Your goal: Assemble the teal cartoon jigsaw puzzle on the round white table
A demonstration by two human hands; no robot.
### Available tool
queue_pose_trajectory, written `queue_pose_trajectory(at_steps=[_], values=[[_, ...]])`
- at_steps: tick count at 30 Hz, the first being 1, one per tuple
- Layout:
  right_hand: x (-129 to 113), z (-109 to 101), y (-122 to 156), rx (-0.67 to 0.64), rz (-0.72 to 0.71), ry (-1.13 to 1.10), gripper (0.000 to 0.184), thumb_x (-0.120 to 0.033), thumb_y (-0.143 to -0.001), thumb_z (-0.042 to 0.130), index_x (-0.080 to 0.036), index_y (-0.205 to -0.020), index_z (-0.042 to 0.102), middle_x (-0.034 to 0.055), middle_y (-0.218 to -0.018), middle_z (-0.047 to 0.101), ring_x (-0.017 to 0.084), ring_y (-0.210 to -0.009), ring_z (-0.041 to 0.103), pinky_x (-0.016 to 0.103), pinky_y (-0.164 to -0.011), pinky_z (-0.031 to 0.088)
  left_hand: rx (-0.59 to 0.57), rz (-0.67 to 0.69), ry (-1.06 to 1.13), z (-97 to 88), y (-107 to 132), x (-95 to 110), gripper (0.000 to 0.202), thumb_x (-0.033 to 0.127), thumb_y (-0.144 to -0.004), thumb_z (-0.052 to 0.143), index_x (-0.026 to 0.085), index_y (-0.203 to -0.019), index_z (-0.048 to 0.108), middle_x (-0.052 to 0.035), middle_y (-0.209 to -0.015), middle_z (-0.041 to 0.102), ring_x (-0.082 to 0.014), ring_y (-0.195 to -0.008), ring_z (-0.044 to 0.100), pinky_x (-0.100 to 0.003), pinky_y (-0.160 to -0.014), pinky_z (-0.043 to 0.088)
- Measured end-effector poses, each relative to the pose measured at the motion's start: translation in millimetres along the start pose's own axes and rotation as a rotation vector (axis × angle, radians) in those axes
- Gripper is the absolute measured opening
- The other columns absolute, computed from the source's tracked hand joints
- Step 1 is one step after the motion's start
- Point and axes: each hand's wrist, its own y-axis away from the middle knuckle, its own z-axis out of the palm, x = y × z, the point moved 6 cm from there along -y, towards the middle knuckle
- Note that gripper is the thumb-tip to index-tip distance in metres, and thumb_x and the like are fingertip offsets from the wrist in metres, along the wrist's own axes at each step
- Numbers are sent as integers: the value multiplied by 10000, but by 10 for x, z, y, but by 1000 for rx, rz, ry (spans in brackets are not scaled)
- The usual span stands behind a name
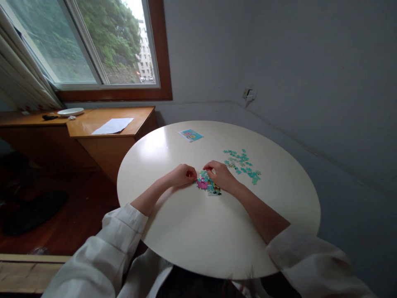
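A partly joined jigsaw puzzle [202, 183], with a pink figure and green and yellow parts, lies on the round white table [186, 231]. My left hand [183, 175] is at its left edge, fingers curled together; whatever the fingertips pinch is too small to tell. Over the puzzle's upper right part, my right hand [221, 174] bends its fingers down in a pinch and hides some of the picture. I cannot make out what is between those fingertips. Loose green jigsaw pieces [245, 160] are scattered to the right, beyond my right hand.
A small picture card [191, 135] in blue, pink and yellow lies toward the table's far edge. To the left stands a wooden desk [142, 118] bearing paper sheets [113, 126] and a white plate [70, 111]. Grey walls [279, 66] close off the far and right sides.
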Motion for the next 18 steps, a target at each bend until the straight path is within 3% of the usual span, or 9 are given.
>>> queue_pose_trajectory(at_steps=[18], values=[[17, 18, -6, 4, -10, 1, 221, -42, -705, 464, -156, -756, 647, 41, -764, 624, 137, -708, 558, 259, -704, 427, 3, 12, 3, -8, 11, 27, 166, 238, -662, 511, 133, -657, 640, 9, -572, 557, -96, -546, 446, -207, -535, 367]])
